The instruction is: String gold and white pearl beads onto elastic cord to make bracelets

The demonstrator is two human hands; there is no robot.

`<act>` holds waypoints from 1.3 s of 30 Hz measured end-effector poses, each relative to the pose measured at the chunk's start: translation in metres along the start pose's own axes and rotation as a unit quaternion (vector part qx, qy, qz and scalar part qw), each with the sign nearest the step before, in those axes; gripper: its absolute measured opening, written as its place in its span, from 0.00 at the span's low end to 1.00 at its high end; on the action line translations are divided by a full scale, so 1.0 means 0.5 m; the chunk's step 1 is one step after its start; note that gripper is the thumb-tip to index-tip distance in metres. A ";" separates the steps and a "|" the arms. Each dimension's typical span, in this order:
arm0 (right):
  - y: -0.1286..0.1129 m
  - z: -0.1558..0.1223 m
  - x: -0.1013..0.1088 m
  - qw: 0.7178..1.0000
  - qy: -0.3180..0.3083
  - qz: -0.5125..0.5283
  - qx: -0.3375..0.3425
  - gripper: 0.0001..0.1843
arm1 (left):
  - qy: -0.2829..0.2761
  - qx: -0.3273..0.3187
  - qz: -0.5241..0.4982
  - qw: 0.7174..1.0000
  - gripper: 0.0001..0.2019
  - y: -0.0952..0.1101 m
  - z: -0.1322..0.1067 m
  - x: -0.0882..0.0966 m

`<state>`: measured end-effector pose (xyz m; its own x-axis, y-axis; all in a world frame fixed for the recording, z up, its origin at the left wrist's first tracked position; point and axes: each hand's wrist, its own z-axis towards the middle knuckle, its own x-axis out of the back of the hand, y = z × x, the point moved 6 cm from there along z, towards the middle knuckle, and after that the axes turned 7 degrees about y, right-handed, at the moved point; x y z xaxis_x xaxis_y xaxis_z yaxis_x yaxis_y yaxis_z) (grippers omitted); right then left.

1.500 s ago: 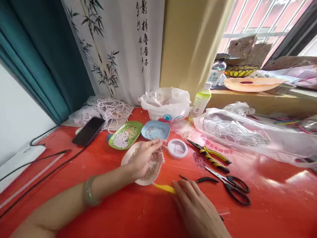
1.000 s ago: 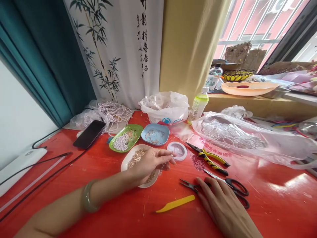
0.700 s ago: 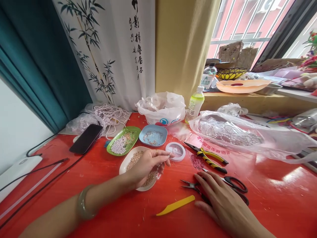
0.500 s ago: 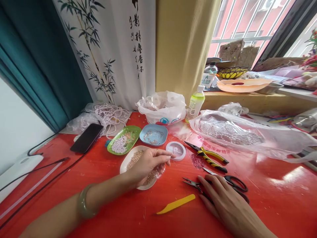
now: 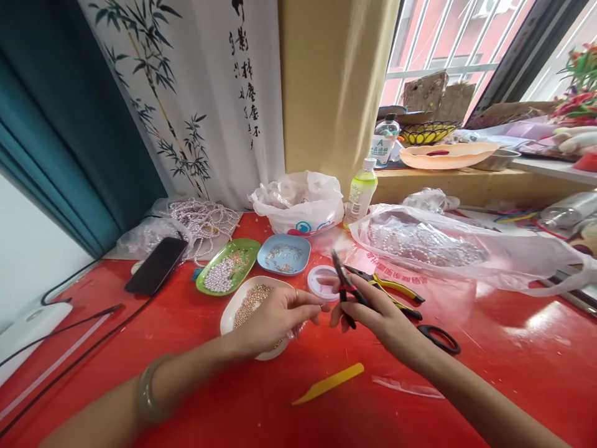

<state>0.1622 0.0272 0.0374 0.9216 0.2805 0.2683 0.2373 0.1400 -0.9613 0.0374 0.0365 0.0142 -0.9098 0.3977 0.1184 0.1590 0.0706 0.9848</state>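
Note:
My left hand (image 5: 277, 317) is closed in a pinch over the white plate (image 5: 227, 317) of gold beads (image 5: 252, 303). Something tiny sits at its fingertips, and part of a clear beaded strand hangs below the palm. Just to the right, my right hand (image 5: 373, 311) grips a pair of pliers (image 5: 342, 283) with dark handles, jaws pointing up. A white spool (image 5: 313, 287) lies behind the fingertips of both hands. Yellow-and-black pliers (image 5: 403, 288) and black-handled scissors (image 5: 441, 340) rest by my right hand, which partly covers them. Yellow tweezers (image 5: 329, 384) lie nearer to me.
A green dish (image 5: 204, 287) of pearly beads and a blue dish (image 5: 265, 247) of small metal pieces stand behind the plate. Plastic bags (image 5: 298, 214), a drink bottle (image 5: 361, 193) and a bag of clear strands (image 5: 420, 242) line the back. A phone (image 5: 156, 266) lies left.
My right hand has lifted the dark-handled pliers off the table and brought them up and left, close to my left fingertips. My left hand keeps its pinch. The view has shifted slightly.

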 end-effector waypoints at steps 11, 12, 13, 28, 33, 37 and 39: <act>-0.016 -0.011 -0.018 0.986 0.045 -0.143 0.071 0.04 | 0.038 0.011 -0.012 0.999 0.13 -0.008 0.005 0.009; -0.018 -0.012 -0.019 0.985 0.046 -0.149 0.078 0.04 | 0.037 0.013 -0.017 0.999 0.13 -0.009 0.005 0.009; -0.018 -0.013 -0.019 0.984 0.047 -0.153 0.082 0.03 | 0.036 0.013 -0.022 0.999 0.12 -0.010 0.004 0.008; -0.011 -0.064 0.001 0.980 0.058 -0.186 0.031 0.09 | 0.038 0.029 -0.177 0.983 0.11 -0.003 -0.002 0.007; 0.000 -0.068 -0.013 0.980 0.041 -0.191 0.024 0.09 | 0.073 0.012 -0.166 0.983 0.11 0.003 -0.004 0.015; 0.008 -0.064 -0.012 0.984 0.042 -0.171 0.003 0.10 | 0.083 0.007 -0.152 0.985 0.12 0.003 -0.005 0.017; 0.012 -0.064 -0.011 0.987 0.039 -0.154 -0.014 0.10 | 0.084 0.007 -0.147 0.985 0.12 0.001 -0.004 0.017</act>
<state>0.1684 -0.0037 0.0280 0.8247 0.1545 0.5441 0.5179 0.1803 -0.8362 0.0289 0.0378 0.0158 -0.9679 0.2002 -0.1518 -0.1173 0.1738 0.9778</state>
